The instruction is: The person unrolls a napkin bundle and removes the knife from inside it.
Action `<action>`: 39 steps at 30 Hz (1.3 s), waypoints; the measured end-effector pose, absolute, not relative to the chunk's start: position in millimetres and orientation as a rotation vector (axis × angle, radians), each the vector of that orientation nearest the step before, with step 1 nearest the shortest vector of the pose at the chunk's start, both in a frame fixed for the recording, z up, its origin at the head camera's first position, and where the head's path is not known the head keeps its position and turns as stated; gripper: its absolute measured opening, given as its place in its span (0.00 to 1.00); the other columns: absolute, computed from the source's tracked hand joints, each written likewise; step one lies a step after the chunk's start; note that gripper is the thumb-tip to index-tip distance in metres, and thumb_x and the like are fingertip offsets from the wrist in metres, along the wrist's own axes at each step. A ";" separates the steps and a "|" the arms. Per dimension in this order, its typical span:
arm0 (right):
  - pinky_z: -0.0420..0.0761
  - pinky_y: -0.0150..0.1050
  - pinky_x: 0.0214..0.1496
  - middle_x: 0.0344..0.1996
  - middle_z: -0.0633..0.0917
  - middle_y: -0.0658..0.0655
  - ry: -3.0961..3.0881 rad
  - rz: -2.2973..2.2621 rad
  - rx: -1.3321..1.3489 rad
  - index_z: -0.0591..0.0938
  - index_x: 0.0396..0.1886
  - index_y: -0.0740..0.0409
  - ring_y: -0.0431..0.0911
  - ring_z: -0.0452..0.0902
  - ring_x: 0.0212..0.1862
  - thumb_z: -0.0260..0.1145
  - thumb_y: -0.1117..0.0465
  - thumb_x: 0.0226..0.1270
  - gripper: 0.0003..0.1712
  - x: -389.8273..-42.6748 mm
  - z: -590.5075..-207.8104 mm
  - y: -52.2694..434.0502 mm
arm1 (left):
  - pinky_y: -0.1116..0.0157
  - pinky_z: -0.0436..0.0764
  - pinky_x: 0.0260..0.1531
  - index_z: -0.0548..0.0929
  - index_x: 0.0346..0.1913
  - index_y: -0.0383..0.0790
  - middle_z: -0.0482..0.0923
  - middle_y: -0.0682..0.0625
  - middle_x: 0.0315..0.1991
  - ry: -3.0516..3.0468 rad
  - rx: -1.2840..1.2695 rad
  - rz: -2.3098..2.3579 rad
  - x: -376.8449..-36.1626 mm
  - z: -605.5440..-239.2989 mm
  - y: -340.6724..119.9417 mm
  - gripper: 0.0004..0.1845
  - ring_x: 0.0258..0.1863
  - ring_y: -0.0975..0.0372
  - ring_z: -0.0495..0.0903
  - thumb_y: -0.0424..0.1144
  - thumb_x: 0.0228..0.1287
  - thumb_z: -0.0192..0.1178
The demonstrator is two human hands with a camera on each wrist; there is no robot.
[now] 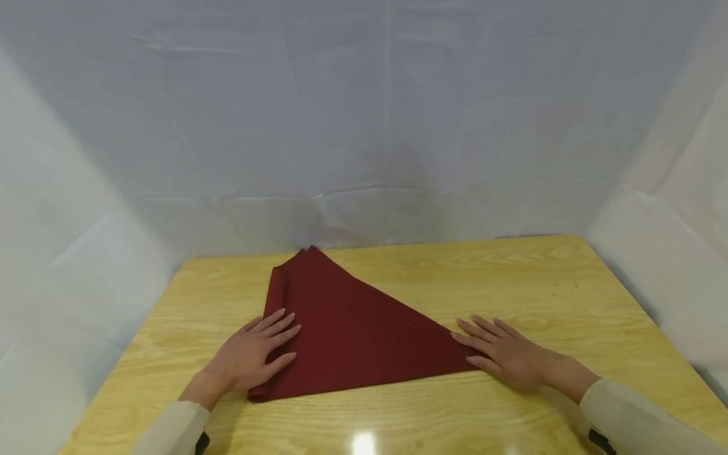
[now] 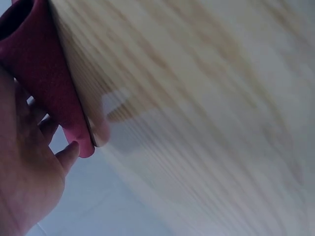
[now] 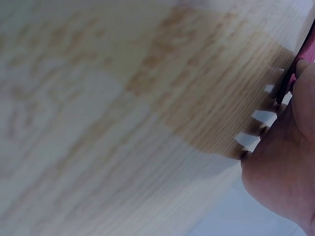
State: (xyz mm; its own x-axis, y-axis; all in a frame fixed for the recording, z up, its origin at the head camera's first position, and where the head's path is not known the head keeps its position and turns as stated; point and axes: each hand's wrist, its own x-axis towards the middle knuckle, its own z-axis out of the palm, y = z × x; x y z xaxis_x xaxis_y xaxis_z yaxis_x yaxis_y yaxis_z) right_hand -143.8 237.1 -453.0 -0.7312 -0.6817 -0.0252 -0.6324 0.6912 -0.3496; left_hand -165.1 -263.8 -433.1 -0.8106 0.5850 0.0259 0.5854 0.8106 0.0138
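Note:
A dark red cloth (image 1: 352, 335), folded into a rough triangle, lies on the wooden table. Its left edge is rolled over, and the open end of that roll (image 2: 34, 54) shows in the left wrist view. My left hand (image 1: 253, 354) rests on the rolled left edge with its fingers spread and straight. At the cloth's right corner, my right hand (image 1: 512, 354) lies palm down, its fingertips and thumb touching the tip. The right wrist view catches only a sliver of the cloth (image 3: 307, 49) beside the hand.
The light wooden table (image 1: 546, 278) reaches to a pale sheet (image 1: 387, 126) hung behind it. White sheets also stand along the left (image 1: 57, 253) and right (image 1: 688, 221) sides. The cloth's top point lies by the table's back edge.

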 end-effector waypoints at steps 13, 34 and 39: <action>0.48 0.65 0.67 0.74 0.55 0.57 2.740 -0.491 -1.059 0.60 0.75 0.50 0.61 0.45 0.73 0.43 0.49 0.79 0.29 -143.7 -453.3 236.8 | 0.47 0.61 0.64 0.72 0.67 0.43 0.61 0.47 0.70 -2.911 -0.963 -0.024 -162.3 -431.8 -280.3 0.28 0.70 0.52 0.56 0.54 0.70 0.53; 0.47 0.66 0.66 0.73 0.56 0.58 2.738 -0.573 -1.090 0.61 0.74 0.50 0.62 0.45 0.72 0.45 0.50 0.79 0.28 -144.2 -457.9 239.7 | 0.47 0.62 0.62 0.72 0.67 0.39 0.63 0.44 0.69 -2.941 -0.802 -0.118 -148.2 -423.2 -312.1 0.27 0.68 0.49 0.61 0.50 0.72 0.52; 0.48 0.66 0.66 0.73 0.56 0.58 2.749 -0.566 -1.092 0.61 0.74 0.50 0.62 0.45 0.72 0.46 0.50 0.79 0.28 -144.6 -458.1 239.9 | 0.47 0.60 0.63 0.68 0.69 0.42 0.61 0.46 0.70 -2.998 -0.713 -0.156 -144.4 -426.9 -320.5 0.32 0.68 0.49 0.60 0.58 0.71 0.48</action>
